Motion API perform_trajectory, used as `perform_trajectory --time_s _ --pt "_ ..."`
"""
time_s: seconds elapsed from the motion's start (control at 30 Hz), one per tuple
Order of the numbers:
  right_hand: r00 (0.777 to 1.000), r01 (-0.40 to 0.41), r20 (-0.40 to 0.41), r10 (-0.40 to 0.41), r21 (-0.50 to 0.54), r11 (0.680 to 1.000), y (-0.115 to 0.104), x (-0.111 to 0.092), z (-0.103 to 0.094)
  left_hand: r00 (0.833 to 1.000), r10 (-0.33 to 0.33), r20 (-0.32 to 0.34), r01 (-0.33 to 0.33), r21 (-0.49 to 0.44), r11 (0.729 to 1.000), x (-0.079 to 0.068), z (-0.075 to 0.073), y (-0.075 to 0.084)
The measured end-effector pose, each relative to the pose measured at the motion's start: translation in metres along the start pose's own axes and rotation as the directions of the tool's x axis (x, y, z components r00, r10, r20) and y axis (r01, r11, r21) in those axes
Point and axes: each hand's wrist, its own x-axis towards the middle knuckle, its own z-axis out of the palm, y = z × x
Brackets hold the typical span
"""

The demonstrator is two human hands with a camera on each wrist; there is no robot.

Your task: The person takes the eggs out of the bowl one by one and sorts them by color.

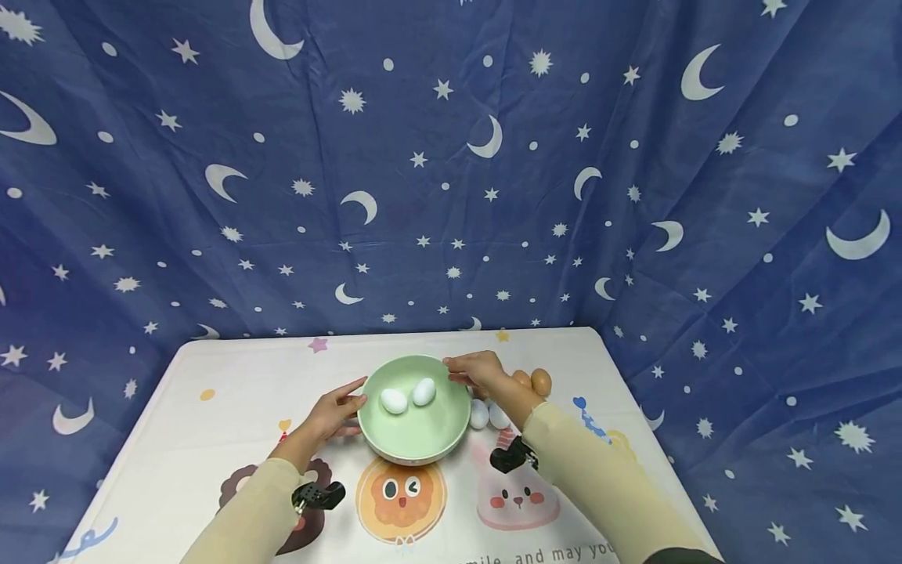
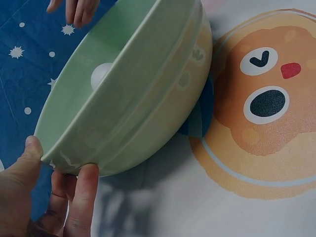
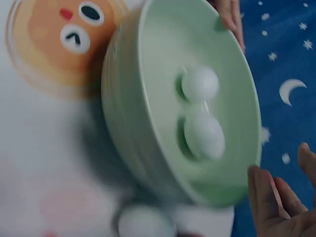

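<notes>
A pale green bowl (image 1: 416, 440) stands on the table with two white eggs, a left egg (image 1: 394, 401) and a right egg (image 1: 424, 392), lying inside. On its left side, my left hand (image 1: 331, 415) pinches the rim, thumb at the edge and fingers against the outer wall, as the left wrist view also shows. My right hand (image 1: 482, 370) is at the far right of the rim, fingers fairly straight and thumb apart; whether the fingertips touch the bowl I cannot tell. Beside the bowl, partly behind the right hand, lie white eggs (image 1: 479, 415) and brown eggs (image 1: 541, 382).
The white table mat (image 1: 247, 384) carries printed cartoon faces, including an orange one (image 1: 402, 501) in front of the bowl and a pink rabbit (image 1: 517, 497) near the right forearm. A blue curtain (image 1: 423, 196) with moons and stars hangs behind the table.
</notes>
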Motion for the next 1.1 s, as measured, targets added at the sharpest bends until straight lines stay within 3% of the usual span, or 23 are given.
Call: perform_trajectory --time_s 0.13,0.3,0.43,0.57,0.93,1.1 --pt "0.998 0.037 -0.043 -0.039 -0.037 0.999 0.006 0.0 0.029 1.0 0.001 -0.001 -0.001 0.005 1.0 -0.001 -0.002 -0.001" --pt "0.992 0.081 -0.089 -0.094 -0.135 0.988 0.022 -0.002 0.045 1.0 0.001 -0.004 -0.001 -0.006 1.0 -0.001 0.0 -0.002" --pt "0.984 0.053 -0.157 -0.085 -0.199 0.979 0.029 -0.005 0.053 1.0 0.003 0.001 -0.003 -0.013 1.0 0.0 -0.001 -0.002" --pt "0.969 0.002 -0.232 -0.08 -0.316 0.949 0.031 -0.004 0.058 1.0 0.004 0.002 -0.004 -0.016 1.0 0.0 -0.002 -0.004" --pt "0.955 -0.038 -0.276 -0.109 -0.477 0.878 0.03 -0.001 0.071 1.0 0.007 -0.013 -0.007 -0.02 1.0 -0.001 0.0 -0.003" --pt "0.959 -0.081 -0.274 -0.073 -0.514 0.854 0.031 0.0 0.073 1.0 0.008 -0.002 -0.008 -0.023 1.0 -0.001 0.0 -0.002"
